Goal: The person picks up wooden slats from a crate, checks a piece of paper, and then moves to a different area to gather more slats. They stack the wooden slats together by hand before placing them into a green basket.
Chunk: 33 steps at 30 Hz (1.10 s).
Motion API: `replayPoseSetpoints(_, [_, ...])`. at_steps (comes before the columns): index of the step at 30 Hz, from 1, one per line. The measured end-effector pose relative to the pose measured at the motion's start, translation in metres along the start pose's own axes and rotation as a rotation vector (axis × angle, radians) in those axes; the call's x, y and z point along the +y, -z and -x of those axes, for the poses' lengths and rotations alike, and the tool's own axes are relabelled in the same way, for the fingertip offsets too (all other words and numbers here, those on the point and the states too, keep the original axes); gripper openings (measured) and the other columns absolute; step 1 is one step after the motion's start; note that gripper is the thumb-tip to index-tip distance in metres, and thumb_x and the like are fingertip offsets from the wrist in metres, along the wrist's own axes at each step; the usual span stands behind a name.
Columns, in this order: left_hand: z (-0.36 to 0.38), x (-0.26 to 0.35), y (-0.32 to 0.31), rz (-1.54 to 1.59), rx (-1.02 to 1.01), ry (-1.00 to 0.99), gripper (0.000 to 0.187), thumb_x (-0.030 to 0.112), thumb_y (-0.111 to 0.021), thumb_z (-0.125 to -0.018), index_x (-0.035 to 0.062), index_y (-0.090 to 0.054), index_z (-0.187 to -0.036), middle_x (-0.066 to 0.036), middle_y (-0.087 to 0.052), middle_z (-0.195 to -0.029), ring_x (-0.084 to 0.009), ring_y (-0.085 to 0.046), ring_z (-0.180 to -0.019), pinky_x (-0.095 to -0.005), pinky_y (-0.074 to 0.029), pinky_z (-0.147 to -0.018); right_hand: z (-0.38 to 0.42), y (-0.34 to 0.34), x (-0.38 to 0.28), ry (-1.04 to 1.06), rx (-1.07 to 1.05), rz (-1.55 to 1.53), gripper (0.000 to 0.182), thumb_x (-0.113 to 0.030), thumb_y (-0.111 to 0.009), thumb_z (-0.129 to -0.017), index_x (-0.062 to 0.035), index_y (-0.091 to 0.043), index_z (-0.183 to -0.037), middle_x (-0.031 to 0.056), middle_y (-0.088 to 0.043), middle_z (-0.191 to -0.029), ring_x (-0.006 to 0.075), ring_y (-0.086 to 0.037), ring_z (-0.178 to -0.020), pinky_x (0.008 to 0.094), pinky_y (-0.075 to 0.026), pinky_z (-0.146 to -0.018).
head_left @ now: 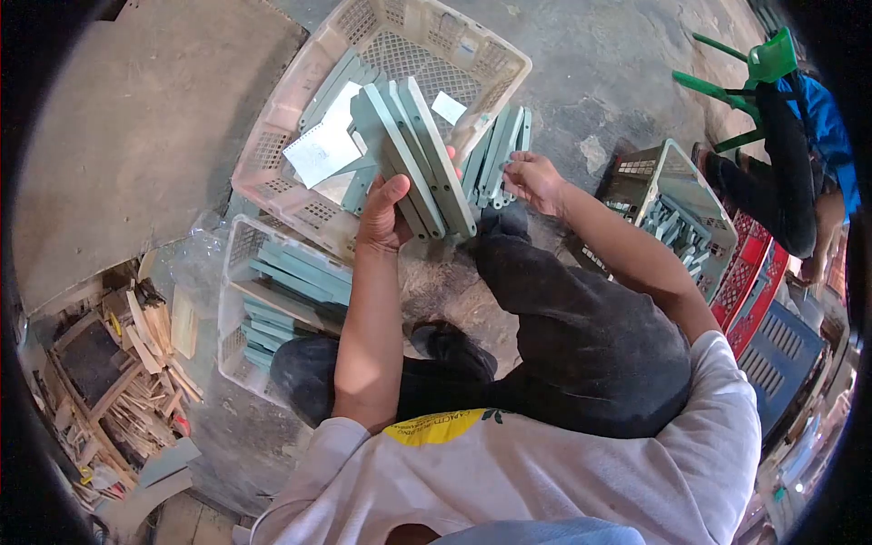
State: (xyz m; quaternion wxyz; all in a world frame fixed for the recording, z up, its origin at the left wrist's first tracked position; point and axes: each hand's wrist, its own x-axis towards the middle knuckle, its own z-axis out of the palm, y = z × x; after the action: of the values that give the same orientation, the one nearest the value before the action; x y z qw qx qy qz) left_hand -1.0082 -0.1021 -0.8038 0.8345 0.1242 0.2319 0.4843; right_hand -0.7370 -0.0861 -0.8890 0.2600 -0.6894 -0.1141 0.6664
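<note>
My left hand is closed around several flat grey-green painted wooden slats with small holes near their ends. It holds them upright as a bundle, over the near edge of a large pale plastic crate. To the right, my right hand pinches the edge of a slat in a second bundle of grey-green slats, which stands on the floor beside the crate. Inside the crate lie more slats, a spiral-edged paper sheet and a smaller white paper.
A smaller white crate with stacked slats is by my left knee. At right stand a crate of small pieces, red crates and a green chair near another person. Wood scraps fill the lower left.
</note>
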Motion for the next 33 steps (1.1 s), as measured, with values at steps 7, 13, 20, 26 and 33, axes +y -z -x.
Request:
replayPoseSetpoints(7, [-0.004,-0.004,-0.002,0.001,0.003,-0.007,0.078,0.029,-0.079,-0.079,-0.0025,-0.044,-0.14,-0.023,-0.057,-0.132,-0.0355,-0.063,-0.114,-0.049,-0.056,-0.096,0.016,0.009,-0.016,0.182,0.079,0.41,0.029,-0.014,-0.059,-0.093,0.001,-0.057,-0.118,0.006,-0.061,-0.086,0.0127,-0.055,-0.065,0.0268,-0.046,-0.057])
replayPoseSetpoints(13, [-0.009,-0.019,-0.008,-0.006,0.042,0.069,0.066,0.026,-0.08,-0.08,0.0028,-0.05,-0.135,-0.012,-0.063,-0.123,-0.0245,-0.066,-0.107,-0.0415,-0.057,-0.091,0.115,-0.056,-0.071,0.585,-0.328,0.317,0.033,-0.025,-0.066,-0.094,0.0022,-0.062,-0.111,0.0053,-0.063,-0.088,0.0132,-0.059,-0.076,0.0283,-0.05,-0.072])
replayPoseSetpoints(20, [-0.012,-0.024,-0.016,-0.068,0.12,0.127,0.053,0.021,-0.079,-0.082,0.0054,-0.055,-0.127,-0.005,-0.064,-0.112,-0.0174,-0.065,-0.1,-0.0363,-0.058,-0.085,0.106,-0.056,-0.069,0.445,-0.409,0.362,0.031,-0.021,-0.065,-0.096,0.0038,-0.06,-0.114,0.0069,-0.066,-0.098,0.0119,-0.06,-0.09,0.0293,-0.05,-0.08])
replayPoseSetpoints(26, [-0.019,-0.017,-0.026,-0.406,0.174,0.094,0.055,0.022,-0.08,-0.079,-0.0001,-0.057,-0.125,-0.01,-0.067,-0.109,-0.0203,-0.067,-0.096,-0.038,-0.058,-0.085,0.116,-0.052,-0.078,0.348,-0.406,0.106,0.025,-0.015,-0.053,-0.099,0.0021,-0.052,-0.118,0.01,-0.063,-0.102,0.0162,-0.062,-0.091,0.033,-0.052,-0.08])
replayPoseSetpoints(33, [-0.025,-0.019,-0.04,-0.636,0.233,-0.029,0.047,0.018,-0.08,-0.081,-0.0012,-0.061,-0.12,-0.01,-0.068,-0.107,-0.0185,-0.067,-0.095,-0.0347,-0.055,-0.087,0.111,-0.047,-0.08,0.469,-0.335,0.121,0.033,-0.018,-0.067,-0.092,-0.0011,-0.051,-0.115,0.0065,-0.063,-0.091,0.0137,-0.059,-0.076,0.0302,-0.052,-0.07])
